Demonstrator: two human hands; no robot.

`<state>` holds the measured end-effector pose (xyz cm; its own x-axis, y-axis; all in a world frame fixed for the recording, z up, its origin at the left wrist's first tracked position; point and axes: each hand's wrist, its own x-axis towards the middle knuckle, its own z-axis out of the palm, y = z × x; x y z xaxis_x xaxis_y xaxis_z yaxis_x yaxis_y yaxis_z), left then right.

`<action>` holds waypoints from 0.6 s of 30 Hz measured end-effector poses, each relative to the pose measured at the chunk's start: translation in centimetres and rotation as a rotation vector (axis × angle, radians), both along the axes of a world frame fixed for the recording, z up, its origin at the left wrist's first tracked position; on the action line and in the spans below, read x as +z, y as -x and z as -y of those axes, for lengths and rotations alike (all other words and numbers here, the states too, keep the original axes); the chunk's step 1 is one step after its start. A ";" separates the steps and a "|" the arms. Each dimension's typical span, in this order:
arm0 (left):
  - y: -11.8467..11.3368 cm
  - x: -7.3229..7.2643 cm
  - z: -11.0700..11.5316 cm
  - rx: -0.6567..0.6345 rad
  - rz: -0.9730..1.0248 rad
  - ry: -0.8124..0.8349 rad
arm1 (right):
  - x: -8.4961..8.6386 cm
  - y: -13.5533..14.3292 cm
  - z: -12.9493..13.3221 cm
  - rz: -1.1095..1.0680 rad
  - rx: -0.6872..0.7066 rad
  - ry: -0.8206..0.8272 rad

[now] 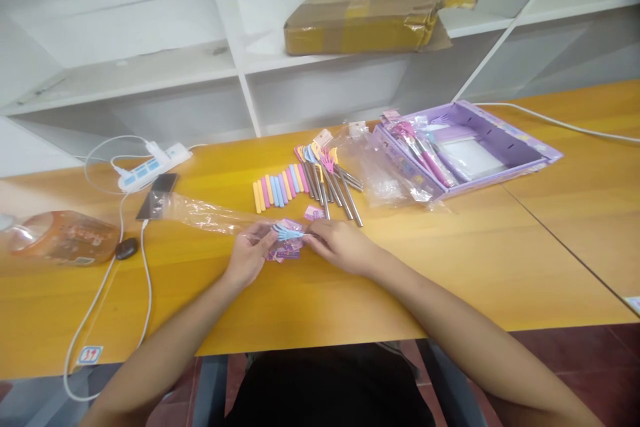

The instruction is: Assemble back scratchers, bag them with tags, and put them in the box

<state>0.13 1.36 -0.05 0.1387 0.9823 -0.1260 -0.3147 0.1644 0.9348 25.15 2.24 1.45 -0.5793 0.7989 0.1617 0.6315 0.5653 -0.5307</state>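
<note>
A light-blue hand-shaped back scratcher (pixel 289 233) lies between my two hands. My left hand (pixel 247 255) is closed at the tips of its blue fingers, and my right hand (pixel 343 247) pinches its neck. Purple printed cards (pixel 286 254) lie under it, partly covered by my hands. From my left hand a long clear plastic sleeve (pixel 205 213) stretches leftward. Beyond my hands is a pile of back scratchers (pixel 325 170) with metal rods and yellow, blue and pink heads. Beside them, a row of pastel handle grips (pixel 279 188) lies side by side.
At the right, a purple box (pixel 500 177) holds packaged items, with clear bags (pixel 383 180) beside it. On the left are a power strip (pixel 155 167), a phone (pixel 157 197), an orange bottle (pixel 67 238), a black mouse-like object (pixel 127 249) and cables. A taped carton (pixel 360 20) sits on the shelf.
</note>
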 end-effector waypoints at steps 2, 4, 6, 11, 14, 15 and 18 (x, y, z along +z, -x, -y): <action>0.2 -0.5 0.1 -0.029 -0.077 -0.020 | 0.0 0.0 0.1 -0.054 -0.006 0.035; 0.4 -1.0 0.3 -0.065 -0.163 -0.032 | -0.1 0.1 0.2 -0.099 -0.012 0.067; 0.4 -1.2 0.6 -0.086 -0.212 -0.038 | 0.0 0.3 0.4 -0.135 -0.011 0.085; 0.1 -0.4 0.6 0.061 -0.118 -0.080 | 0.1 0.4 0.8 -0.129 -0.009 0.079; 0.4 0.9 -0.2 0.208 -0.003 -0.111 | 0.1 0.2 0.5 -0.010 -0.084 0.069; 0.6 1.3 -0.5 0.231 0.024 -0.113 | 0.1 0.1 0.3 0.021 -0.090 0.066; 1.0 1.9 -1.1 0.215 0.052 -0.084 | 0.0 -0.2 -0.1 0.034 -0.046 0.055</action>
